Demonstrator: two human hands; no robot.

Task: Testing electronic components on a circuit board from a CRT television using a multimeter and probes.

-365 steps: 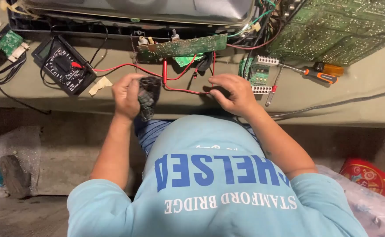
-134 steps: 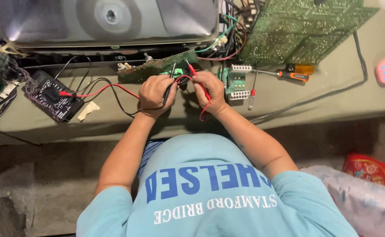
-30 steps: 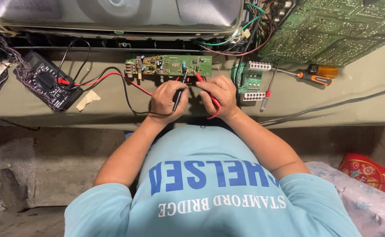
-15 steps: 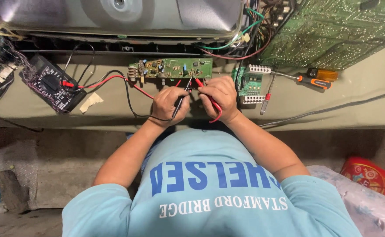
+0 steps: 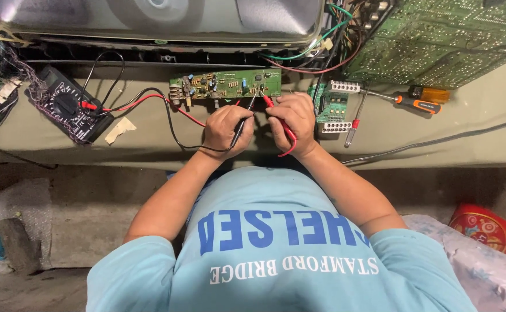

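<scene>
A long green circuit board (image 5: 225,84) lies on the bench in front of a large glass picture tube (image 5: 160,17). My left hand (image 5: 224,130) grips a black test probe (image 5: 240,126) like a pen. My right hand (image 5: 292,118) grips a red test probe (image 5: 277,118). Both probe tips rest on the right end of the board, close together. Red and black leads run left across the bench to a black multimeter (image 5: 68,112).
A small green board with white connectors (image 5: 335,107) sits right of my right hand, with a thin red-tipped tool (image 5: 351,124) beside it. An orange-and-black screwdriver (image 5: 417,103) lies under a big green circuit board (image 5: 449,40). A red packet (image 5: 486,228) is on the floor.
Both hands have moved up to the long board and set the probe tips on its right end. Earlier, my left hand held a dark object instead of a probe.
</scene>
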